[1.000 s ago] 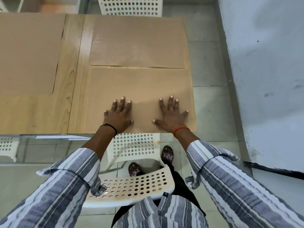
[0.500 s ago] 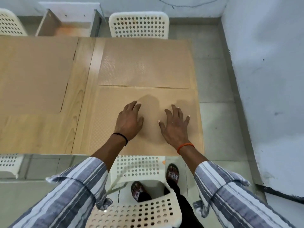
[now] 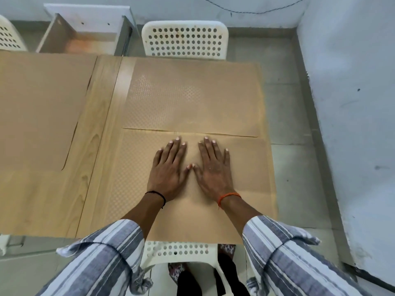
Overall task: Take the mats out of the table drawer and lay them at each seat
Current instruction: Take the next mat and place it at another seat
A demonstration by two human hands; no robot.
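Observation:
A tan dotted mat (image 3: 245, 167) lies flat on the near right end of the wooden table (image 3: 94, 159). My left hand (image 3: 168, 169) and my right hand (image 3: 213, 167) rest palm down on it, side by side, thumbs almost touching, fingers spread and holding nothing. A second tan mat (image 3: 192, 97) lies just beyond it, in front of the far chair. A third mat (image 3: 40, 107) covers the far left part of the table. The table drawer (image 3: 85, 37) stands pulled open at the far side.
A white perforated chair (image 3: 186, 39) stands at the far side, another (image 3: 177, 253) right below me at the near edge, and part of a third (image 3: 8, 37) shows at far left. A grey wall (image 3: 352, 103) runs close along the right. The floor is grey tile.
Both hands slid forward along the near mat and came together in its middle, from wide apart near its front edge. The view tilted up, showing the far chair and open drawer.

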